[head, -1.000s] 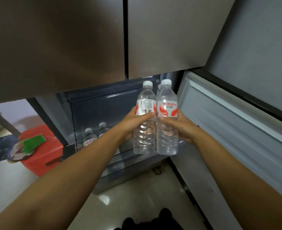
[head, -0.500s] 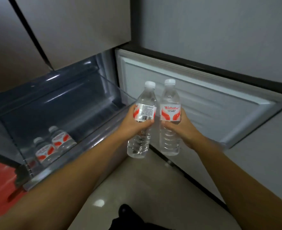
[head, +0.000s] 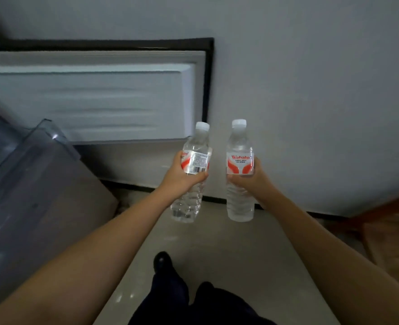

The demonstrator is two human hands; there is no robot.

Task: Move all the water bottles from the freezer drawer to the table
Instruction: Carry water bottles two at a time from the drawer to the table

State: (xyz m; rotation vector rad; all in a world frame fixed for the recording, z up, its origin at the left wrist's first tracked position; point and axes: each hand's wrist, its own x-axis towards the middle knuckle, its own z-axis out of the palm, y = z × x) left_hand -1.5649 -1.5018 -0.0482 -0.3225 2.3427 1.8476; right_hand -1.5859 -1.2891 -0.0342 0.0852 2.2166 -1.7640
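The left hand (head: pixel 181 178) gripped one water bottle (head: pixel 191 174) right of the freezer drawer (head: pixel 18 184); the right hand (head: pixel 249 180) gripped a second bottle (head: pixel 240 174) farther right; both bottles were upright, apart, above the floor (head: pixel 229 249).

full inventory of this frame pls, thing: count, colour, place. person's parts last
water bottle in left hand: 1, clear with white cap and red-white label, barcode side showing, held tilted over the floor, centre
water bottle in right hand: 1, clear with white cap and red-white label, held upright, apart from the other bottle
freezer drawer: 1, clear bluish plastic, pulled out at left; contents not visible
freezer door: 1, white inner panel with black seal, open, upper left
wall: 1, grey, right and top
floor: 1, pale glossy, bottom centre
wooden furniture: 1, reddish brown, right edge, partly cut off
left hand: 1, grips its bottle at the label
right hand: 1, grips its bottle at the label
legs and shoe: dark, bottom centre
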